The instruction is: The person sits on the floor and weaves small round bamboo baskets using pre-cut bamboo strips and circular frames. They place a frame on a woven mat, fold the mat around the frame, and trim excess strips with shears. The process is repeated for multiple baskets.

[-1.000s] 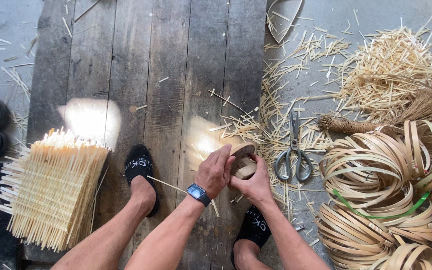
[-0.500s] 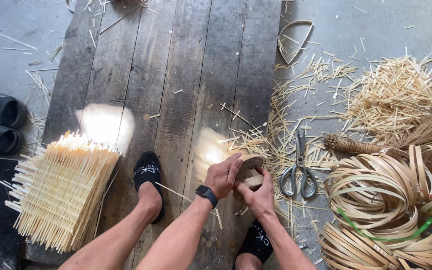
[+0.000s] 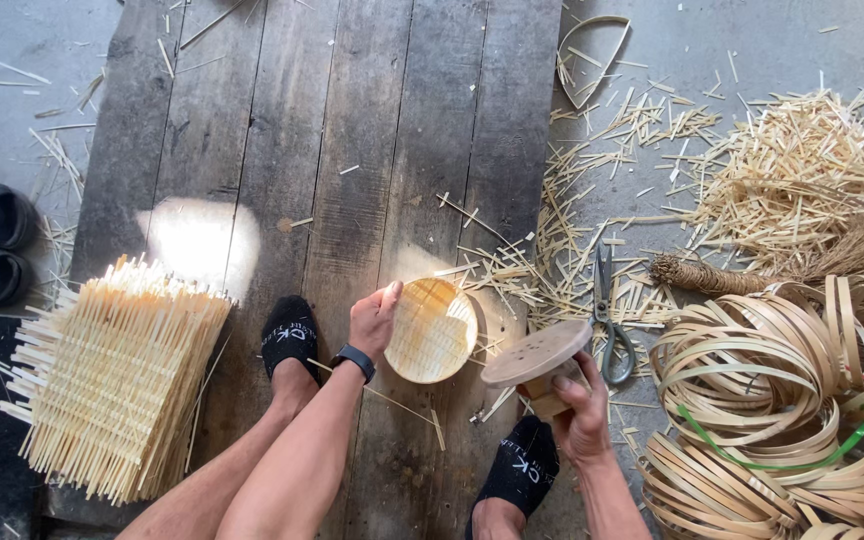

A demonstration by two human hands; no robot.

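- Lying lengthwise under everything, the planks [image 3: 352, 150] are the landmark; a stack of mats [image 3: 112, 385] sits at their left edge, and hoops [image 3: 782, 400] are heaped on the floor off their right edge.
- Over the planks' near right part, the left hand [image 3: 372, 318] pinches the round woven tray [image 3: 432, 330] by its left rim, thumb and fingers closed on it.
- At the planks' right edge, the right hand [image 3: 582, 420] is wrapped tight around a wooden block [image 3: 542, 365] with a round top.
- Scissors [image 3: 609, 320] lie just off that edge.
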